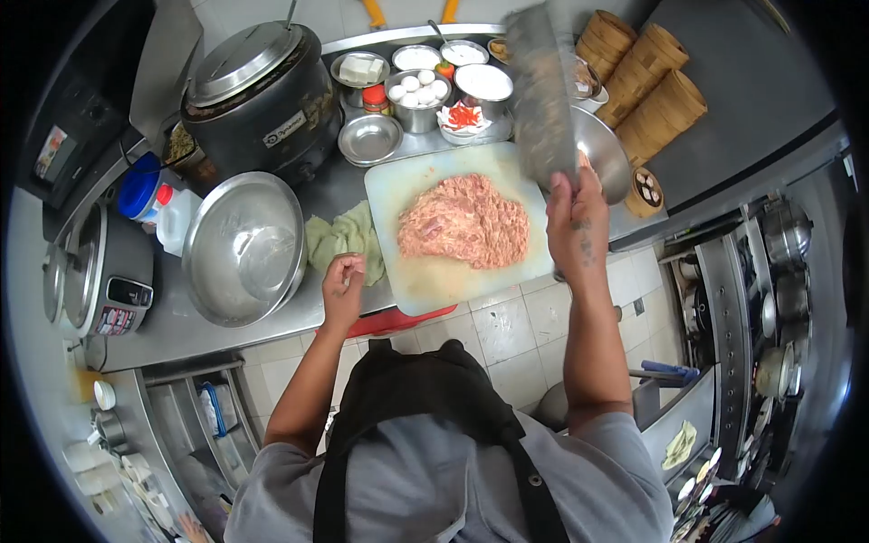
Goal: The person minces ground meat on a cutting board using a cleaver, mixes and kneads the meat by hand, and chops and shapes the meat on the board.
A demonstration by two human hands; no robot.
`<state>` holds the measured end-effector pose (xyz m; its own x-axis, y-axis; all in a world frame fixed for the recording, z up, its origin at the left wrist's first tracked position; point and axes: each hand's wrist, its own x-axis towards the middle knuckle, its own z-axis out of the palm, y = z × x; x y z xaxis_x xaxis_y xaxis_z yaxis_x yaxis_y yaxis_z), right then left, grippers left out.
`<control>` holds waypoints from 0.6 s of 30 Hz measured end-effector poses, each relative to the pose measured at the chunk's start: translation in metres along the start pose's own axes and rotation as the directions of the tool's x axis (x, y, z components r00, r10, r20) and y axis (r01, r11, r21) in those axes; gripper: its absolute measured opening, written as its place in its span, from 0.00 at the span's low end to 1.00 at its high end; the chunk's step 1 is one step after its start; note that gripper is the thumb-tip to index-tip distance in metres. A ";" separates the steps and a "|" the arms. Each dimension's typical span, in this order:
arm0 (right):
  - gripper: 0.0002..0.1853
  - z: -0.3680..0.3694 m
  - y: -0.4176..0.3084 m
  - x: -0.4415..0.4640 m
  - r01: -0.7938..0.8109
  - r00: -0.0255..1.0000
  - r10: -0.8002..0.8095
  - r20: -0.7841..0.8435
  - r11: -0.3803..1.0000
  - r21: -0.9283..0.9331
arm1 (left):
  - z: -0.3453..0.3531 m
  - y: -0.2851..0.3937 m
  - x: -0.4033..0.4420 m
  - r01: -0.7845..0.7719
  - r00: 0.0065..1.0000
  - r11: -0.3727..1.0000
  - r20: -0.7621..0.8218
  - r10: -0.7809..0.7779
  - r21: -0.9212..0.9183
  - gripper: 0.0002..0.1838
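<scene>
My right hand (577, 213) is closed on the handle of a wide cleaver (541, 100), raised over the right edge of the cutting board and blurred towards its top. A spread mound of minced meat (463, 222) lies on the pale cutting board (430, 288). Beside the board's left edge, my left hand (345, 282) has its fingers curled in, near a green cloth (348, 237); whether anything is between them is hidden.
A large steel bowl (243, 249) stands left of the cloth. Behind the board are a bowl of eggs (419, 90), a steel dish (370, 138) and sliced red peppers (463, 116). Bamboo steamers (656, 100) lie at the right, a black cooker (258, 109) at the left.
</scene>
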<state>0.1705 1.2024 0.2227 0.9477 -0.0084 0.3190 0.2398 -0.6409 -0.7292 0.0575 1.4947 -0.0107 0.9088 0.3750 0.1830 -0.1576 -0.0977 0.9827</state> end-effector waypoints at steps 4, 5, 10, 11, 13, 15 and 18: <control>0.10 0.073 0.061 -0.025 -0.010 0.964 0.029 -0.263 0.997 0.073 | 0.006 0.000 0.009 -0.007 0.998 0.997 0.055 0.011 -0.073 0.04; 0.11 0.085 0.097 -0.032 -0.024 0.997 0.036 0.067 0.985 -0.171 | 0.007 0.003 0.009 -0.004 0.998 0.995 0.069 0.011 -0.104 0.04; 0.13 0.050 0.091 -0.013 -0.017 0.894 0.193 0.405 0.917 -0.399 | 0.004 0.006 0.005 0.068 0.992 0.990 0.112 -0.054 -0.123 0.04; 0.12 0.037 0.062 -0.012 -0.044 0.938 0.156 0.310 0.939 -0.341 | 0.002 0.004 0.003 0.071 0.991 0.987 0.123 -0.053 -0.143 0.04; 0.11 0.010 0.009 -0.004 -0.135 0.964 0.166 0.209 0.979 -0.152 | 0.002 0.001 0.005 0.081 0.991 0.980 0.124 -0.058 -0.183 0.04; 0.10 0.014 -0.006 -0.006 -0.153 0.987 0.154 0.048 0.988 -0.034 | 0.000 -0.001 0.002 0.114 0.989 0.972 0.119 -0.090 -0.207 0.04; 0.13 0.057 0.041 -0.021 0.016 0.971 -0.004 -0.240 0.999 0.046 | 0.002 -0.002 0.003 0.092 0.990 0.970 0.124 -0.065 -0.224 0.04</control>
<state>0.1724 1.2199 0.1513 0.8682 -0.1900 0.4583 0.2641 -0.6049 -0.7512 0.0609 1.4943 -0.0122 0.9579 0.2636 0.1133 -0.1558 0.1465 0.9769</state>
